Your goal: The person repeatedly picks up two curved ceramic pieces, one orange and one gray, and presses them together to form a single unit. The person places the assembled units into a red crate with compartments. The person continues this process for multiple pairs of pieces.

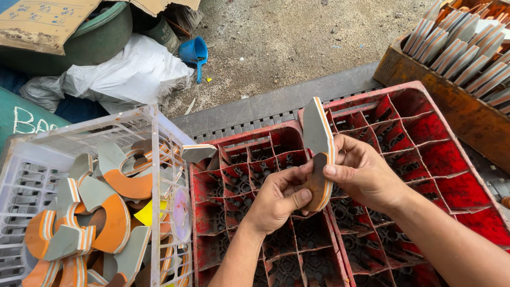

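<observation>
Both hands hold one curved, layered foam piece, grey on its face with orange and white stripes along its edge. My left hand pinches its lower end with thumb and fingers. My right hand grips its edge from the right. The piece stands upright above a red divided crate. A white plastic basket at the left holds several similar grey and orange foam offcuts.
A brown wooden crate at the upper right is packed with upright striped foam pieces. Beyond lie sandy ground, a blue scoop, a white sack, torn cardboard and a green tub.
</observation>
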